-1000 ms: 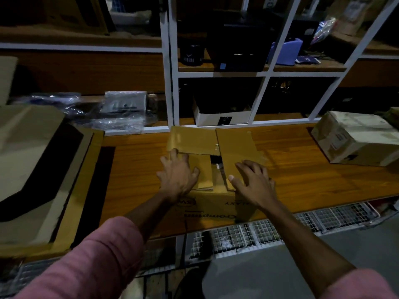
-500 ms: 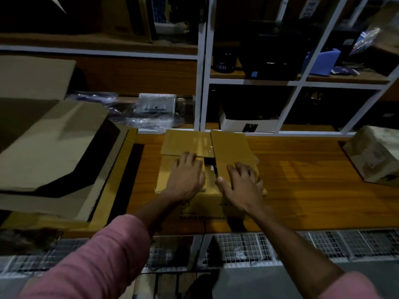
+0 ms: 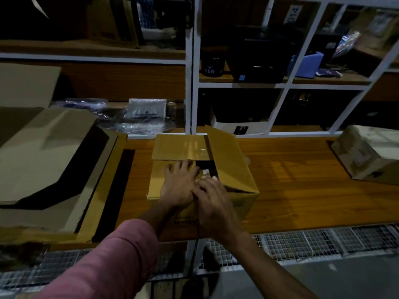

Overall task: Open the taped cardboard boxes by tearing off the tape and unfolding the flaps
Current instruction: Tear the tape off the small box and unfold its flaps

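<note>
A brown cardboard box (image 3: 241, 200) sits on the wooden shelf in front of me. Its far flap (image 3: 179, 147) lies folded back flat, and its right flap (image 3: 231, 160) stands tilted up. A dark gap shows between the flaps. My left hand (image 3: 180, 183) lies flat with straight fingers on the box's left flap. My right hand (image 3: 212, 201) rests beside it at the box's middle, fingers stretched over the top near the gap. What the right fingertips touch is hidden.
A large opened cardboard box (image 3: 43, 152) fills the left side of the shelf. Another taped box (image 3: 367, 154) lies at the right edge. Plastic-wrapped items (image 3: 142, 115) sit behind. White shelf posts (image 3: 192, 83) rise at the back, and wire mesh (image 3: 302, 240) runs below.
My right hand slid left from the right flap to the box's middle, next to my left hand. The right flap, pressed down before, has sprung up.
</note>
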Available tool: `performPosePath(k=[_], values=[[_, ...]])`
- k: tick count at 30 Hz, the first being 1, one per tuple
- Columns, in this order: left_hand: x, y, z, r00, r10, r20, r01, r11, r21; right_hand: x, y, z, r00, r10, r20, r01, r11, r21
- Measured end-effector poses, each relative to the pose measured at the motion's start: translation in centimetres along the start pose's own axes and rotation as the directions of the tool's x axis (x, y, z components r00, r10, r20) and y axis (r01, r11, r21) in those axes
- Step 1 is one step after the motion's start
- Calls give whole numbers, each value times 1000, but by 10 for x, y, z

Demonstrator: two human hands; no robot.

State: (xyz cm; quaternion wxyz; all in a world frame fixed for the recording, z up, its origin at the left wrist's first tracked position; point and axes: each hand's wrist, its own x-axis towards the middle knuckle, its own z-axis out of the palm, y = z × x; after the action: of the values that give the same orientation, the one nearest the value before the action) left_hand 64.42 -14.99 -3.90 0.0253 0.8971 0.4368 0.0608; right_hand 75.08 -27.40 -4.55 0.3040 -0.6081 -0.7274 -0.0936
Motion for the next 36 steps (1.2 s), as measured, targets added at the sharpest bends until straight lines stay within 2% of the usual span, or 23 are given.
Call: performPosePath(k=[2, 4, 7, 9, 11, 14, 17, 21, 24, 29, 31, 36], values=[[3, -1, 0, 1000, 1, 0, -1, 1000, -10, -5, -12, 3, 999, 17, 38, -22, 994, 111], [5, -1, 0, 1000, 3, 1, -3, 1000, -7, -7, -12, 13, 992, 96, 79, -107, 983, 151], [4, 1, 0, 999, 1, -39, -1, 1000, 4, 0, 9, 22, 943, 325, 72, -331, 938, 103], [6, -1, 0, 997, -8, -73, 8, 1000, -10, 9, 27, 12, 893, 440, 99, -439, 898, -34], [7, -1, 1, 997, 0, -76, -2, 1000, -23, 14, 43, 2, 860, 494, 127, -468, 864, -186], [9, -2, 0, 998, -3, -60, 0, 999, -44, 24, 62, -4, 822, 551, 146, -503, 822, -267], [11, -3, -1, 999, -3, -44, 1, 999, -43, 33, 77, -3, 814, 564, 137, -480, 787, -387], [13, -7, -2, 998, 17, -57, -19, 999, -38, 39, 95, -6, 755, 654, 51, -569, 691, -446], [14, -9, -1, 996, 27, -80, -30, 999, -36, 37, 103, -9, 703, 704, 106, -577, 651, -492], [12, -11, 0, 994, 49, -93, -52, 998, -36, 37, 104, -11, 636, 765, 95, -645, 596, -479], [12, -11, 0, 995, 51, -87, -54, 998, -37, 36, 111, -9, 606, 793, 62, -708, 574, -411], [16, -10, 1, 996, 45, -79, -47, 998, -29, 40, 123, -5, 504, 859, 94, -810, 507, -295]])
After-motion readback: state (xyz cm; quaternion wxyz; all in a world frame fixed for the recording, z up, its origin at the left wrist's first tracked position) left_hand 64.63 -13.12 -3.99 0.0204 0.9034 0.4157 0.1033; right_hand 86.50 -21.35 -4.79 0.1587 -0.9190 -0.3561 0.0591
